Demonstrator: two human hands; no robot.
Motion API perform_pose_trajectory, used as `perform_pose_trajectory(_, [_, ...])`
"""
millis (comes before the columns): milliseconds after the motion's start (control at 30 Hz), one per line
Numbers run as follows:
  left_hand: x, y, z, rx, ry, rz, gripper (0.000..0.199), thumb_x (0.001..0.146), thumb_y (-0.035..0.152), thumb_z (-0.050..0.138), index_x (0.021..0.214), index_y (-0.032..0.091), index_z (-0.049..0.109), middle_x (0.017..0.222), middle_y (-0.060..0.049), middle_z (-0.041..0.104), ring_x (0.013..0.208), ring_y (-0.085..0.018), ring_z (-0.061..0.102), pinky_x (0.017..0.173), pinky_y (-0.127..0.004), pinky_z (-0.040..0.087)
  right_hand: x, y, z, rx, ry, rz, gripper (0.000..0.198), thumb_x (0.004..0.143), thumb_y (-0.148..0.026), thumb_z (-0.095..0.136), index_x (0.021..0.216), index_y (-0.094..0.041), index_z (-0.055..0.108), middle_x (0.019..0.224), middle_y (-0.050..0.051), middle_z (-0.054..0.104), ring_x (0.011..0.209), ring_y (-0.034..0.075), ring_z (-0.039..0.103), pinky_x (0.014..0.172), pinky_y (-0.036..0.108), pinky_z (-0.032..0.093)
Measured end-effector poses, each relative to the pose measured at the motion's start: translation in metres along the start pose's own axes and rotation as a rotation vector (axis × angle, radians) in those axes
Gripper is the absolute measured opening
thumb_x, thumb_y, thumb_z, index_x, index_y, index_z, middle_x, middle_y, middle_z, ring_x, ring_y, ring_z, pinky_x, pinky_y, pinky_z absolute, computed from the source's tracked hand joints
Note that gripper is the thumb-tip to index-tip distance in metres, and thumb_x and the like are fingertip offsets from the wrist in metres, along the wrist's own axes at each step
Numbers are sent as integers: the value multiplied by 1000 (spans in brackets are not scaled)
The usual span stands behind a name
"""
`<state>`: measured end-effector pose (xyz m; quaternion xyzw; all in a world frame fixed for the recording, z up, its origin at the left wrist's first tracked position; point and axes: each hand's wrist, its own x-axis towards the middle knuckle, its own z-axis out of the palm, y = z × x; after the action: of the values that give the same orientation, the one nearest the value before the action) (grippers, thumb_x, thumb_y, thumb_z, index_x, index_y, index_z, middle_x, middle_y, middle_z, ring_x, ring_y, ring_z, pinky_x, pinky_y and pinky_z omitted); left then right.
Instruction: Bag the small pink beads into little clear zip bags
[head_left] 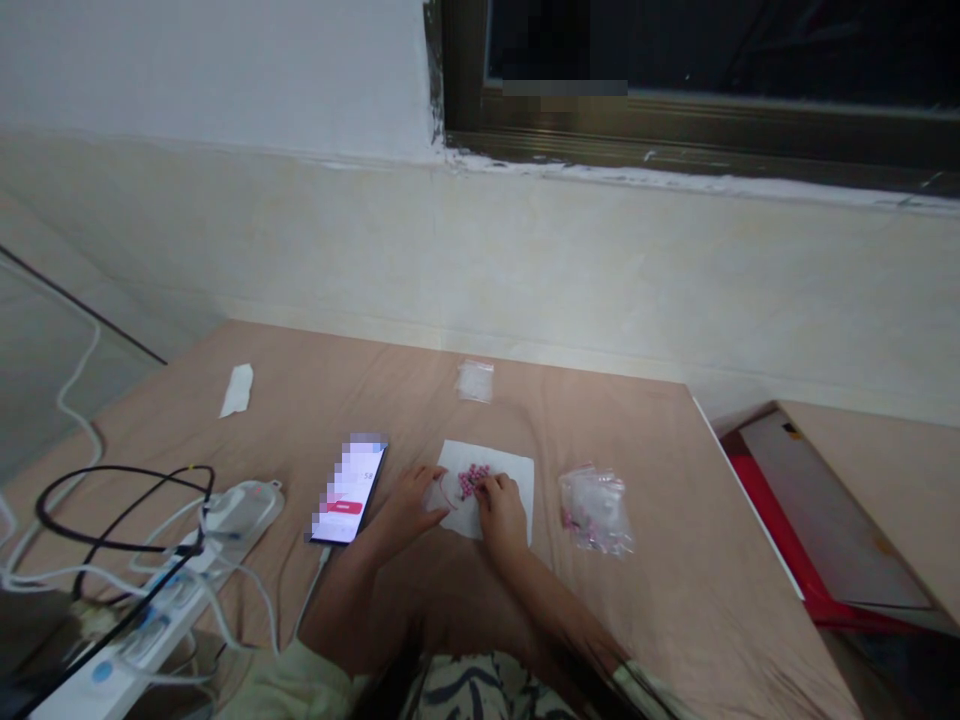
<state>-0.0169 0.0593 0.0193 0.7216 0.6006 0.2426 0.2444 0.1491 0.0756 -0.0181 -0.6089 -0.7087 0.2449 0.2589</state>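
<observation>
A white sheet of paper (pixel 521 485) lies on the table with a cluster of small pink beads (pixel 472 480) on it. My left hand (pixel 412 507) rests at the paper's left edge, its thumb and fingers apart. A thin, curved pinkish line (pixel 446 490) shows between those fingertips; whether it is held is too small to tell. At the right side of the beads, my right hand (pixel 504 512) has its fingers bent together, touching the cluster. Whatever is between those fingertips is hidden.
Clear zip bags (pixel 596 508), some holding pink bits, lie to the right. Another small bag (pixel 475 381) is farther back. A phone (pixel 349 490) lies left, near a power strip (pixel 161 605) with tangled cables. A white scrap (pixel 237 390) sits at the back left.
</observation>
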Motion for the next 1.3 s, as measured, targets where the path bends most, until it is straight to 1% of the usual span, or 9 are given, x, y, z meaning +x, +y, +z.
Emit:
perform_pose_trajectory(200, [-4,7,2,20,-36,-4,44,59,22,63,100,14,51,101,-11,56,96,-26,49,86,-42,37,-2,-12,-19,248,84,3,10,74,-18,49,72,-17,58,75,5,56,77,17,49,72,30,38])
perform_pose_trajectory(400, [-4,16,10,-47,32,9,37,65,24,58,99,15,50,98,-9,56,93,-23,51,83,-39,40,-15,-39,-32,326,-5,-48,15,70,-29,56,80,-22,64,90,7,53,89,20,47,78,35,38])
perform_pose_trajectory(533, [-2,24,7,-159,60,17,41,63,26,60,102,16,49,100,-8,55,96,-23,51,85,-40,39,-17,-34,-33,422,-35,-15,13,67,-30,57,74,-21,64,92,7,56,90,22,48,68,33,42])
perform_pose_trajectory(633, [-1,21,3,-340,95,-39,50,61,32,64,106,17,47,110,-10,51,104,-24,47,88,-40,37,-11,-28,-42,558,6,39,17,70,-32,52,73,-19,62,83,6,60,84,19,52,64,29,43])
perform_pose_trajectory(733, [1,13,1,-674,169,-226,49,62,39,62,104,16,50,111,-11,52,106,-26,46,88,-41,37,-3,-27,-55,673,-23,98,22,72,-36,50,71,-18,62,78,4,63,75,17,55,62,27,43])
perform_pose_trajectory(900, [-4,14,7,-1364,13,-403,35,70,40,55,93,14,58,92,-11,64,88,-24,59,81,-39,41,3,-29,-68,825,-71,135,22,69,-38,53,69,-18,62,70,1,63,65,14,55,55,24,42])
perform_pose_trajectory(1100, [-14,28,8,-1496,21,-434,21,71,24,59,89,13,56,83,-7,67,79,-19,62,78,-36,44,1,-22,-70,820,-92,161,23,68,-39,53,71,-17,62,73,3,63,65,13,53,54,23,41])
perform_pose_trajectory(1200, [-17,27,8,-1551,50,-453,20,72,22,58,90,13,56,84,-6,67,80,-19,62,80,-36,44,1,-10,-64,833,-13,180,27,69,-40,51,78,-17,59,76,4,61,64,13,52,50,23,40])
perform_pose_trajectory(1300, [-18,26,7,-1606,96,-466,18,73,20,56,89,13,56,86,-7,67,83,-20,61,82,-38,43,2,3,-53,699,93,232,26,68,-39,51,78,-15,57,74,4,59,62,13,51,51,24,40])
